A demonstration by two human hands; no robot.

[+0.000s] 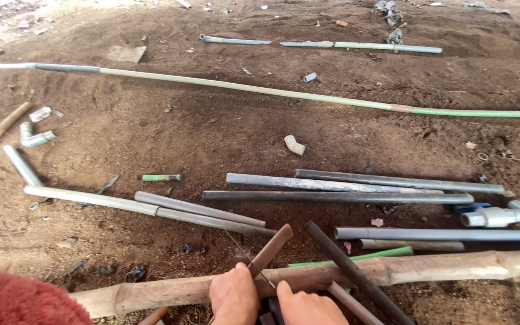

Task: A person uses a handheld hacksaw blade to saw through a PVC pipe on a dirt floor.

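Hands low at frame btm: left hand (233, 296) fisted on brown pipe piece (270, 249), right hand (308, 306) curled nr bamboo pole (344, 274), grip unclear.

**Dull plastic, rough wood, loose earth**

My left hand (233, 296) and right hand (309, 305) close on a rusty brown, matt strip (270, 250) over a rough, dusty wooden pole (440, 268). Grey plastic pipes (338, 196) lie scuffed and matt on crumbly brown soil (212, 132). A long pale pipe (242, 88) looks smooth. My red sleeve (13, 298), at the lower left corner, is fuzzy cloth.
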